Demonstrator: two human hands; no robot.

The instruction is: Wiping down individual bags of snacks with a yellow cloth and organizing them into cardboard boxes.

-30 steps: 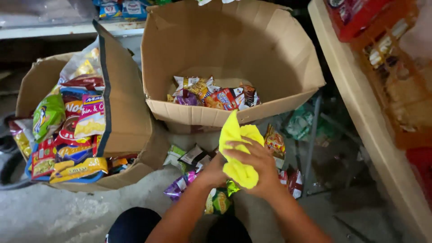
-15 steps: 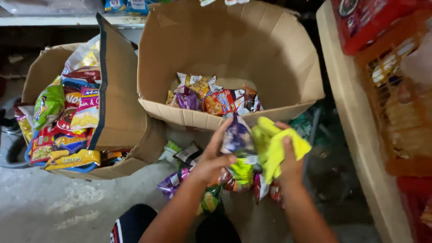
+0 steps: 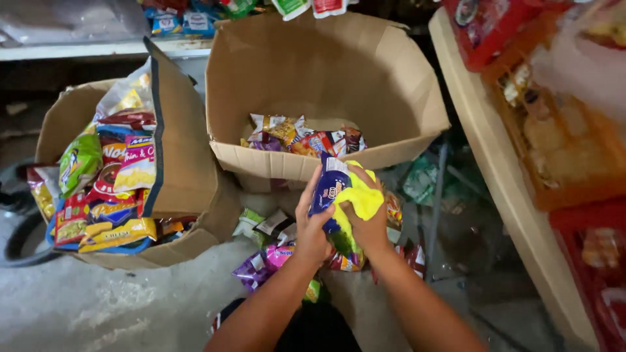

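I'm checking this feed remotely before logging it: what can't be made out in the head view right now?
- Blue snack packet: its lower part is hidden by the left hand and the yellow cloth.
- Right hand: its fingertips are buried in the cloth.
- Packets on the floor: partly covered by both forearms.
- Left cardboard box: its bottom is hidden under stacked packets.
- Goods at the right edge: blurred and cut off.

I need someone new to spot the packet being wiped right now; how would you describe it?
Start at the big open cardboard box in the middle. Just below its front wall, the left hand holds a dark blue snack packet upright, while the right hand presses a yellow cloth against it. It is the only packet off the floor, unlike the loose purple and green ones beneath.
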